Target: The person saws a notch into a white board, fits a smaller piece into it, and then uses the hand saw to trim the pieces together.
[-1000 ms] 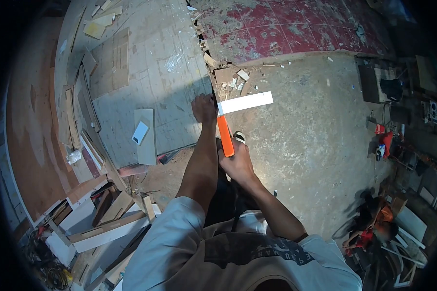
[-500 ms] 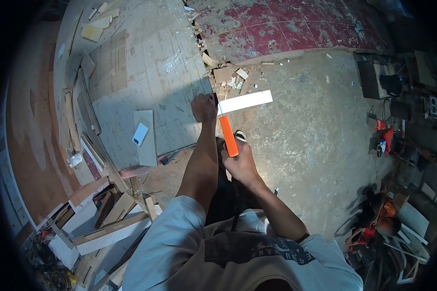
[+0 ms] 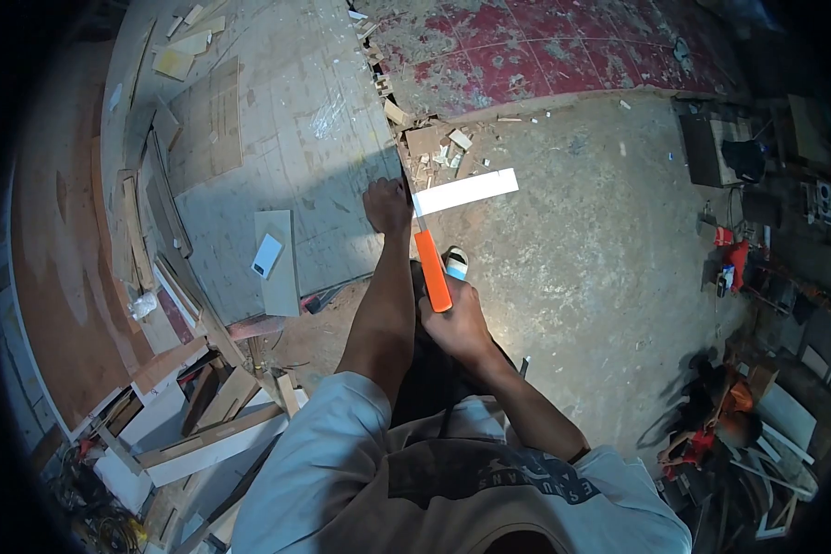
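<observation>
My right hand (image 3: 457, 323) is wrapped round the lower end of a tool with an orange handle (image 3: 433, 270). The tool's thin grey blade (image 3: 421, 222) points forward and meets the near end of a white strip (image 3: 467, 193). This strip juts out to the right past the edge of a grey wooden work surface (image 3: 323, 148). At that edge my left hand (image 3: 387, 205) is closed, knuckles up, beside the strip's left end; what its fingers hold is hidden.
A phone (image 3: 267, 256) lies on a board (image 3: 280, 291) at the left. Wood offcuts (image 3: 222, 411) are piled at lower left. Small scraps (image 3: 448, 152) lie beyond the strip. A shoe (image 3: 455, 261) shows below. A cabinet (image 3: 702, 150) stands at the right.
My right hand and the orange-handled tool have moved back toward my body, showing more of the blade and the shoe. The left hand has hardly moved.
</observation>
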Demonstrator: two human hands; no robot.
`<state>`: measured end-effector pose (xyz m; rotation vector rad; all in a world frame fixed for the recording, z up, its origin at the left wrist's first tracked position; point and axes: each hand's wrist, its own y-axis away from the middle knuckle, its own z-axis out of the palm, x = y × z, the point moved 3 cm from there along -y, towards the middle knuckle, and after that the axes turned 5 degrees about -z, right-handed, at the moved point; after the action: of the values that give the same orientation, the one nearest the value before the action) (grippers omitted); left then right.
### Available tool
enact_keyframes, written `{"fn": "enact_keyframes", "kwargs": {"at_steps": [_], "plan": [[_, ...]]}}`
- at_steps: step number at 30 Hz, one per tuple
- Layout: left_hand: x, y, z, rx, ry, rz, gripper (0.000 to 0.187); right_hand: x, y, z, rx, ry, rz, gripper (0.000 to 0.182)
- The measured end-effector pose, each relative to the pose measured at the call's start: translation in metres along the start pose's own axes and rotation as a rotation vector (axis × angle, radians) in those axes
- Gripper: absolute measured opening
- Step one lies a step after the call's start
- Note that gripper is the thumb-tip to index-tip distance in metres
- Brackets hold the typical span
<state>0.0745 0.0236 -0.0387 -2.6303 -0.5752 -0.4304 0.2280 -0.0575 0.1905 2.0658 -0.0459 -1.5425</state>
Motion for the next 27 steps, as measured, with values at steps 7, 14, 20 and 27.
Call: {"fn": "enact_keyframes", "kwargs": {"at_steps": [7,14,20,27], "plan": [[0.006,-0.005,-0.002,0.028,-0.019,-0.064,0.018,0.022,0.005,0.000,0.140,-0.096,-0.069,0.021],[0.003,-0.008,-0.006,-0.084,0.100,-0.099,0.018,0.030,-0.001,-0.033,0.161,-0.039,-0.193,0.010],[0.010,-0.011,-0.035,-0.288,0.278,0.151,0.014,0.058,-0.024,-0.037,0.208,0.010,-0.231,0.013],[-0.001,-0.006,-0.014,-0.214,0.296,0.097,0.016,0.058,-0.022,-0.024,0.227,0.030,-0.236,0.015]]}}
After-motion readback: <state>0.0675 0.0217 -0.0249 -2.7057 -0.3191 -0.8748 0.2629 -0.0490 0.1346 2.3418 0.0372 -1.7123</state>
